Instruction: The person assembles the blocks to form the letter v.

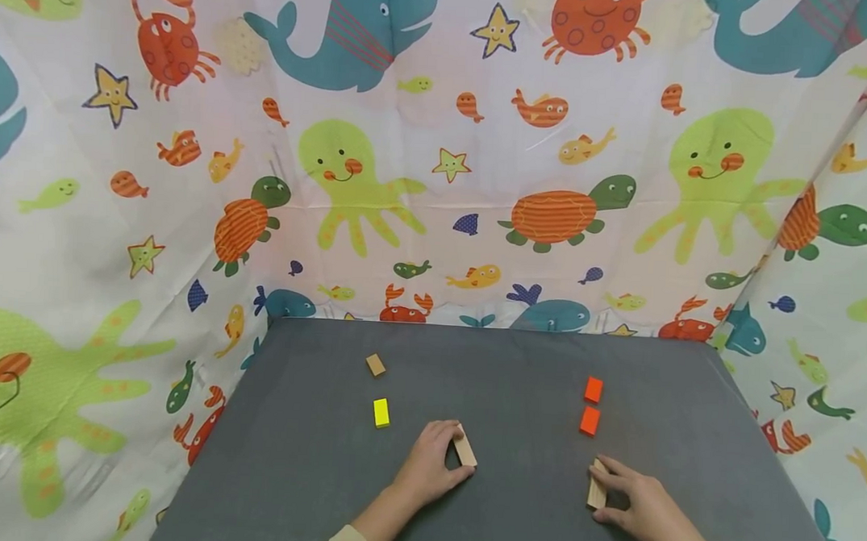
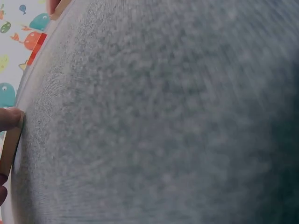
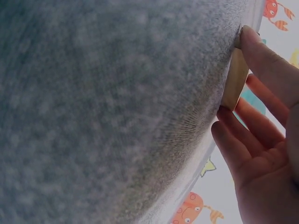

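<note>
My left hand (image 1: 432, 464) pinches a plain wooden block (image 1: 465, 447) by its two ends, thumb at the near end and fingers at the far end. In the left wrist view this wooden block (image 2: 11, 144) shows at the left edge between thumb and fingertip. To the right, my right hand (image 1: 637, 501) grips another plain wooden block (image 1: 597, 485) the same way, end to end. The right wrist view has that block (image 3: 234, 79) between the thumb (image 3: 254, 44) and the fingertips, close to the grey tabletop.
Two orange-red blocks (image 1: 590, 421) lie one behind the other beyond my right hand. A yellow block (image 1: 381, 413) and a tan block (image 1: 375, 365) lie at the left on the grey table (image 1: 494, 370). A sea-animal print curtain (image 1: 467, 159) surrounds the table's back and sides.
</note>
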`<action>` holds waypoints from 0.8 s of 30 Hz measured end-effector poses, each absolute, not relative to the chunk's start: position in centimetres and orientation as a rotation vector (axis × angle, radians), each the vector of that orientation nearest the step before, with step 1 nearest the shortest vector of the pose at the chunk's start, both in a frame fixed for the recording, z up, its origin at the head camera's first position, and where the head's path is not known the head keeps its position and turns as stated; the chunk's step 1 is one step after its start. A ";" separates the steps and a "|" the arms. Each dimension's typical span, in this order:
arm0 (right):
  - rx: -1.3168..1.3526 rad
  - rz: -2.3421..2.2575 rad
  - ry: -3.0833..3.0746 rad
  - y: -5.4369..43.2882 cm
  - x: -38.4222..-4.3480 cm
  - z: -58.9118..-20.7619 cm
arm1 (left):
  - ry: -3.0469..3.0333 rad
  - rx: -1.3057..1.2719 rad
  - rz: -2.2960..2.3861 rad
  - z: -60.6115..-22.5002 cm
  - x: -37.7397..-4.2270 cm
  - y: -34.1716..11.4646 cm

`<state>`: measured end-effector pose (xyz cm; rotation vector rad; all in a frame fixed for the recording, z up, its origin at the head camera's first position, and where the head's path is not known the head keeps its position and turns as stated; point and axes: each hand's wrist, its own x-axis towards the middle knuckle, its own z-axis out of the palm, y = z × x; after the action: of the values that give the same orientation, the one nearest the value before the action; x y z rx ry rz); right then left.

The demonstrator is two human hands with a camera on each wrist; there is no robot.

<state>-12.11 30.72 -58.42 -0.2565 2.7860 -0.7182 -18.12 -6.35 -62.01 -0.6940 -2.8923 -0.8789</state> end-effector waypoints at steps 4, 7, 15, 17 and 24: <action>-0.242 -0.718 2.791 30.6 -12.1 -58.4 | -2.905 -0.680 -0.877 -62.0 -18.1 -6.3; -0.233 -0.712 2.792 30.6 -12.0 -58.3 | -2.922 -0.684 -0.876 -62.0 -18.1 -6.3; -0.211 -0.710 2.786 30.5 -12.1 -58.0 | -2.907 -0.710 -0.891 -61.9 -18.0 -6.4; -0.213 -0.706 2.799 30.5 -12.1 -58.0 | -2.909 -0.713 -0.896 -61.9 -18.1 -6.4; -0.277 -0.720 2.851 30.6 -12.0 -58.3 | -2.913 -0.724 -0.888 -62.1 -18.1 -6.5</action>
<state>-11.96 30.55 -58.29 -0.2772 2.8506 -0.7195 -18.13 -6.46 -62.11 -0.7242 -2.9127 -0.8880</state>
